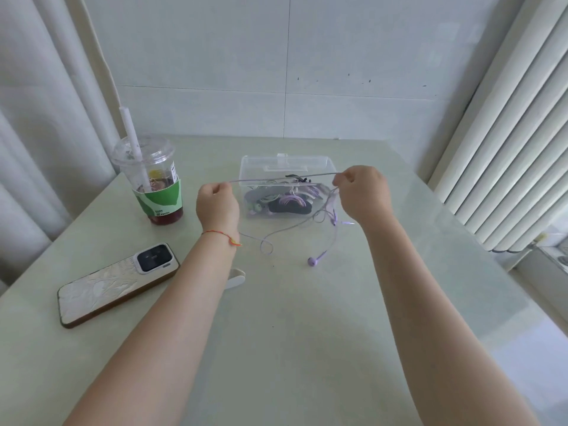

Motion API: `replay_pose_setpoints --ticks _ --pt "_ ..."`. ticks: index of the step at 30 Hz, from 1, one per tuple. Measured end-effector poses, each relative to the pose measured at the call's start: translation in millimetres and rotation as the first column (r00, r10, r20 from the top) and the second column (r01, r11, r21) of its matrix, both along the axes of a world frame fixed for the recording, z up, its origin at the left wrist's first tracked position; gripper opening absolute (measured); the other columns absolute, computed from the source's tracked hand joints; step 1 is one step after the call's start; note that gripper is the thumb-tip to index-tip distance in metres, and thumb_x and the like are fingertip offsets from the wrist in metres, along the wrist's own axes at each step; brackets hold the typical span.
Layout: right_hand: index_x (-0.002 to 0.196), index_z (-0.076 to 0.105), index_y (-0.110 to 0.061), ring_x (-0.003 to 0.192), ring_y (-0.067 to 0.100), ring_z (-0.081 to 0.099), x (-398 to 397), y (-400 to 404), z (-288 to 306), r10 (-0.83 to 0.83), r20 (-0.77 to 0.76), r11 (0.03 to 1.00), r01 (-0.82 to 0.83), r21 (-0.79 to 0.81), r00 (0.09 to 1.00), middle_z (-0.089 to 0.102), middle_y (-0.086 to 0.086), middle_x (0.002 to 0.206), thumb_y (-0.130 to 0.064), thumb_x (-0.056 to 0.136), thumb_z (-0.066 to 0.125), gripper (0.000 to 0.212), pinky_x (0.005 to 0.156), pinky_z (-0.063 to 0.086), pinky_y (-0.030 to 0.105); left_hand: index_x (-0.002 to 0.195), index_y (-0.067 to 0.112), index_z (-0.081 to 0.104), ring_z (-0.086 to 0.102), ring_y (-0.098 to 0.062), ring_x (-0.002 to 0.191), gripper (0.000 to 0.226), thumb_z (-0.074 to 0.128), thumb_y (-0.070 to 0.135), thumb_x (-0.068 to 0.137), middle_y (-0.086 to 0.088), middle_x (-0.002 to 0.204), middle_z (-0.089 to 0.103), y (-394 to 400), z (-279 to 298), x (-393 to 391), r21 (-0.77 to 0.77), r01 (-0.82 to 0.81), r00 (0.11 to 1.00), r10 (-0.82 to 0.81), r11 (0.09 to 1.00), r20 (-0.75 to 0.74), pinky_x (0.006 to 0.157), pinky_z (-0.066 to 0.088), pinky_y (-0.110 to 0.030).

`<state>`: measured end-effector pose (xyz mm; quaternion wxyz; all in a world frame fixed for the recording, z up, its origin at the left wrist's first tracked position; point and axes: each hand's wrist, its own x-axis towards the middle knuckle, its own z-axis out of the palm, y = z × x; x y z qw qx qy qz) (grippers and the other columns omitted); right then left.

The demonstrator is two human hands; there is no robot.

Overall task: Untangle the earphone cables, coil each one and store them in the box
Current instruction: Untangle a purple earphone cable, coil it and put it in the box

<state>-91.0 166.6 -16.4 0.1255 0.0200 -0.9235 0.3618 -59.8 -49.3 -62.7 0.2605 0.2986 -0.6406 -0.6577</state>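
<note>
Purple cable (282, 178) taut between left hand (217, 203) and right hand (362, 192).

Bare table (307, 333) lies open near the person, while the drink cup (153, 186) and phone (118, 284) crowd the left and the clear box (287, 179) blocks the middle.

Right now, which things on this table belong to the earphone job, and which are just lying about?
Job:
purple earphone cable, stretched between left hand and right hand
clear box, already holding cables

Lying about:
iced drink cup
phone
small white object beside the left forearm
</note>
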Motion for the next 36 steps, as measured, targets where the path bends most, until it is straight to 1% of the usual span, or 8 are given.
replay_pose_setpoints --ticks 4,7,12,17,24,28,31,36 --pt "0.087 0.076 -0.01 0.072 0.023 0.062 5.0 2.5 8.8 0.116 0.002 0.968 -0.113 -0.226 0.993 0.071 0.004 0.077 -0.021 0.093 0.055 0.024 0.068 0.05 0.029 0.069 0.012 0.062 0.048 -0.023 0.055 0.015 0.058 0.016 0.083 -0.005 0.063 0.056 4.1 6.3 3.3 -0.16 0.253 0.958 -0.225 0.954 0.178 0.051 0.033 -0.025" --pt "0.081 0.077 -0.012 0.056 0.011 0.061 15.4 -2.6 12.7 0.364 0.129 0.918 -0.331 -0.218 0.923 0.071 0.002 0.065 -0.021 0.089 0.061 0.019 0.063 0.051 0.021 0.073 0.013 0.067 0.055 -0.022 0.07 0.016 0.058 0.019 0.083 -0.004 0.071 0.06 13.5 6.5 5.3 -0.314 0.37 0.923 -0.309 0.874 0.228 0.067 0.043 -0.03" --pt "0.083 0.077 -0.023 0.049 0.014 0.05 25.0 -9.8 14.2 0.462 0.256 0.874 -0.484 0.03 0.849 0.053 0.001 0.052 -0.037 0.089 0.062 0.021 0.05 0.039 0.02 0.116 0.017 0.067 0.055 -0.007 0.105 0.036 0.05 0.008 0.085 0.002 0.113 0.06 30.3 21.4 17.6 -0.522 0.228 0.943 -0.319 0.822 -0.091 0.09 0.039 -0.015" --pt "0.082 0.078 -0.023 0.045 0.011 0.033 25.3 -15.2 11.0 0.441 0.275 0.863 -0.488 0.131 0.854 0.034 -0.003 0.051 -0.033 0.087 0.064 0.018 0.047 0.029 0.026 0.089 0.017 0.074 0.069 -0.021 0.082 0.035 0.042 0.02 0.077 -0.007 0.081 0.074 39.1 36.4 27.3 -0.265 0.701 0.662 -0.742 0.662 -0.102 0.076 0.051 -0.031" --pt "0.077 0.072 -0.018 0.049 0.013 0.035 24.0 -19.1 7.1 0.437 0.243 0.862 -0.481 0.163 0.866 0.04 -0.004 0.055 -0.022 0.088 0.057 0.019 0.048 0.029 0.025 0.079 0.015 0.064 0.044 -0.014 0.045 0.026 0.066 0.039 0.09 0.004 0.06 0.06 35.9 20.6 24.0 -0.401 0.694 0.701 -0.689 0.599 0.183 0.047 0.037 -0.02" --pt "0.079 0.07 -0.019 0.052 0.011 0.039 25.6 -20.8 7.3 0.461 0.26 0.829 -0.516 0.214 0.848 0.048 -0.004 0.063 -0.017 0.088 0.052 0.02 0.049 0.032 0.023 0.074 0.016 0.063 0.048 -0.012 0.045 0.026 0.06 0.033 0.093 0.005 0.06 0.057 35.1 18.4 25.2 -0.358 0.791 0.601 -0.739 0.496 0.305 0.044 0.035 -0.017" --pt "0.084 0.071 -0.019 0.053 0.011 0.04 24.5 -19.8 7.7 0.443 0.278 0.838 -0.504 0.21 0.853 0.049 -0.005 0.064 -0.015 0.089 0.05 0.022 0.05 0.033 0.024 0.07 0.013 0.065 0.049 -0.011 0.043 0.02 0.063 0.022 0.088 0.007 0.052 0.056 32.6 15.2 20.6 -0.41 0.694 0.714 -0.64 0.592 0.284 0.045 0.034 -0.019" --pt "0.078 0.064 -0.018 0.052 0.018 0.048 20.0 -10.2 7.9 0.394 0.391 0.83 -0.505 0.238 0.832 0.054 0.0 0.066 -0.027 0.096 0.046 0.027 0.055 0.038 0.027 0.056 0.009 0.043 0.034 -0.018 0.051 0.029 0.052 0.021 0.081 -0.003 0.049 0.04 19.1 10.8 11.8 -0.467 0.208 0.978 -0.183 0.859 0.099 0.047 0.028 -0.023"
